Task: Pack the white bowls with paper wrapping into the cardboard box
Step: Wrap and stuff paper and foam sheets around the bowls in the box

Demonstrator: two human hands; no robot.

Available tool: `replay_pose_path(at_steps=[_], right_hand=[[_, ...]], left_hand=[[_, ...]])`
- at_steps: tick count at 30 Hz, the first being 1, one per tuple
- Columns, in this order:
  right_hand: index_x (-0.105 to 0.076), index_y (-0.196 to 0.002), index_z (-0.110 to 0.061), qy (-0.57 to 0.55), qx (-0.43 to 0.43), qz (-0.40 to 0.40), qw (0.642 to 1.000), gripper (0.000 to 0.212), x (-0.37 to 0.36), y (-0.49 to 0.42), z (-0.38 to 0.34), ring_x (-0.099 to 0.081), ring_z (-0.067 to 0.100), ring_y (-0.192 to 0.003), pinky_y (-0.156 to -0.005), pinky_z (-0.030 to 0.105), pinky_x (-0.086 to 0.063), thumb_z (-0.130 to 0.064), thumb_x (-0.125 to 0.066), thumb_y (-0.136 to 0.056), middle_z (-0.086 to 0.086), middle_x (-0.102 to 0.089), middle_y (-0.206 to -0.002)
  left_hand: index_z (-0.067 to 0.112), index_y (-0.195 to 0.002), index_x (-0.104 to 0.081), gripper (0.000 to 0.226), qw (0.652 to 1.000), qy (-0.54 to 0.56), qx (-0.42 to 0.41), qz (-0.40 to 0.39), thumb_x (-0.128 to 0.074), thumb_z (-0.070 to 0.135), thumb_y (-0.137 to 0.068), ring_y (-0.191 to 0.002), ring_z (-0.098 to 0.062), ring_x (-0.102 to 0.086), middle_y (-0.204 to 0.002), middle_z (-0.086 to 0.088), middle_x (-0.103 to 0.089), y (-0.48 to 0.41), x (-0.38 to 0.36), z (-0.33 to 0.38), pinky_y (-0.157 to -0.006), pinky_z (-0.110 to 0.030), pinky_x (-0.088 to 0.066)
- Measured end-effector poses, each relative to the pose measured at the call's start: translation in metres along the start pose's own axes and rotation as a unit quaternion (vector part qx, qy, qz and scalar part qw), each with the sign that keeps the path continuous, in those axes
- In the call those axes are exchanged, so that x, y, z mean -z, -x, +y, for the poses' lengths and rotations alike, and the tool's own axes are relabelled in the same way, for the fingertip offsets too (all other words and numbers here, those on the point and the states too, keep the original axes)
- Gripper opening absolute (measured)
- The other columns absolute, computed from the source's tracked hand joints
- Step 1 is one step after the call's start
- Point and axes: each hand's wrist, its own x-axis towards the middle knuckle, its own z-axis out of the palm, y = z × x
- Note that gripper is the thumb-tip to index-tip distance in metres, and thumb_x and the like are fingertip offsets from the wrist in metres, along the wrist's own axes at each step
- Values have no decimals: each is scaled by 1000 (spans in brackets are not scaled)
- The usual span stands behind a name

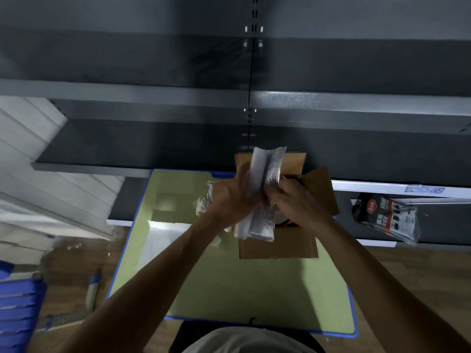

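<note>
Two hands clasping a folded paper wrapping (265, 174), left hand (229, 200) beside right hand (293, 200), above the open cardboard box (277, 248), green counter (229, 289) beneath.

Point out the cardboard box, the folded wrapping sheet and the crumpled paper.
cardboard box (277, 248): head view, near flap.
wrapping sheet (273, 169): head view, silvery upper half.
crumpled paper (203, 205): head view, its white left lump.

Dim indoor light leaves the grey shelves (153, 138) almost black, a pale sheen sits on the green table (254, 289) beside soft shadows, the silvery sheet (271, 179) glints, motion blur smears the left hand (230, 200) and right hand (297, 200), and straight lines bow toward the edges.
</note>
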Motion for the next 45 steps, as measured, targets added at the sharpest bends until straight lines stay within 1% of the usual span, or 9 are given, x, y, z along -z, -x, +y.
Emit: replay_pose_path(at_steps=[9,15,20,26,31,37,41,43,45], right_hand=[[-55,-84,-12,-43,46,34,997,26,26,-11,6,-62,18,-71,-69,36,-47,-36,-56,-93,5,-59,-73],[-21,-151,-26,-13,120,204,972,75,45,-8,17,-49,18,-119,-95,29,-39,-37,-63,-89,2,-50,-134],[-63,-118,-30,243,250,147,926,33,49,-14,31,-48,23,-119,-99,43,-42,-41,-58,-88,-6,-58,-126],[-66,-105,-24,237,232,-17,943,19,49,-2,35,-64,13,-80,-64,27,-41,-38,-60,-92,-5,-68,-93],[-53,-102,-20,301,272,0,914,17,46,4,38,-63,20,-72,-56,28,-29,-34,-55,-93,-1,-65,-84],[-26,-96,-28,345,211,-63,912,35,37,9,29,-44,12,-54,-49,28,-30,-19,-57,-85,-8,-44,-70],[-31,-120,-25,275,190,-95,938,37,34,8,33,-55,15,-65,-55,31,-43,-22,-52,-90,1,-60,-94],[-30,-134,-34,220,162,-127,953,48,36,11,36,-61,17,-85,-71,35,-52,-36,-52,-91,-3,-60,-114],[-42,-130,-40,187,159,-137,960,47,34,14,39,-60,13,-96,-81,36,-53,-60,-44,-89,-10,-59,-117]], left_hand=[[7,-127,-43,51,995,-67,-66,42,-51,29,-81,-89,-41,-65,-108,-17,-66,-33,21,24,-68,-44,-52],[2,-126,-45,56,961,-245,-121,-45,-24,39,-91,-96,-39,-62,-118,-19,-58,-35,18,25,-70,-41,-52],[9,-117,-43,50,947,-244,-151,-145,-23,47,-91,-88,-27,-58,-108,-9,-54,-22,2,32,-72,-39,-44],[16,-122,-39,28,958,-211,-141,-131,-48,21,-96,-72,-15,-52,-101,-5,-62,-3,8,34,-60,-27,-32],[23,-135,-36,58,955,-216,-88,-185,-65,38,-86,-92,-22,-59,-115,-5,-60,3,16,21,-74,-32,-47],[16,-129,-30,44,955,-172,-35,-237,-52,15,-91,-66,-12,-51,-94,-4,-54,10,13,18,-52,-21,-32],[15,-142,-27,52,958,-105,-30,-264,-50,25,-97,-90,-22,-61,-119,-15,-56,9,14,21,-75,-34,-52],[15,-150,-30,55,953,-97,-48,-285,-43,34,-100,-134,-27,-42,-151,-14,-39,15,15,22,-113,-37,-31],[15,-151,-33,53,952,-92,-74,-282,-37,34,-102,-143,-21,-30,-157,-8,-30,19,14,22,-115,-30,-21]])
